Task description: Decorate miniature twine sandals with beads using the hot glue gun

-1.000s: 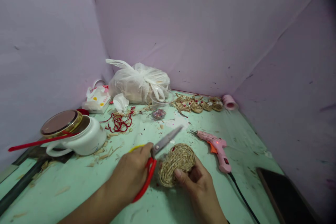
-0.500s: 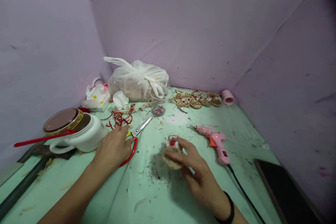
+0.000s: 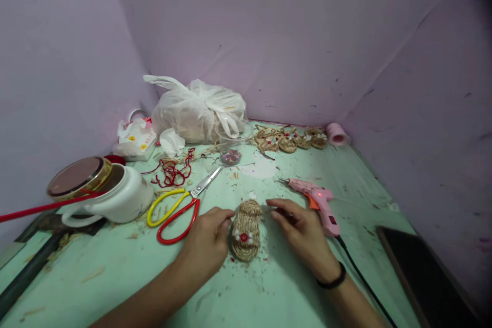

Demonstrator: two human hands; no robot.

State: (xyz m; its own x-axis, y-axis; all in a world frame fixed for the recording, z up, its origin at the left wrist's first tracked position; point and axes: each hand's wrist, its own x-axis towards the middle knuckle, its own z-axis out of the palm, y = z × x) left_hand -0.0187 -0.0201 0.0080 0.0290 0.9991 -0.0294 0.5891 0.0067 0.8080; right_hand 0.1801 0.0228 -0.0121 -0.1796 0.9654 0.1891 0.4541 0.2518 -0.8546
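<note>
A small woven straw slipper (image 3: 248,230) lies on the green tabletop between my hands, its strap decorated with a red bead and white beads. My left hand (image 3: 209,236) is at its left side, fingers curled in and thumb against index finger. Whether those fingertips touch the slipper or pinch something small, I cannot tell. To the right, my right hand (image 3: 302,230) holds nothing; its fingers are apart, just off the slipper's edge. Scissors (image 3: 184,207) with one yellow and one red handle rest left of the slipper. A pink glue gun (image 3: 317,202) with a lit red light lies at the right.
Along the back stand a tied white plastic bag (image 3: 200,113), a cup of beads (image 3: 230,155), several beaded straw pieces (image 3: 288,142) and a pink roll (image 3: 337,135). Red yarn (image 3: 172,171), a white mug (image 3: 128,197) and a hammer (image 3: 34,266) are left; a dark flat device (image 3: 418,271) is right.
My right hand has let go of the slipper, which now lies flat on the table. My left hand has left the scissors and moved right, beside the slipper.
</note>
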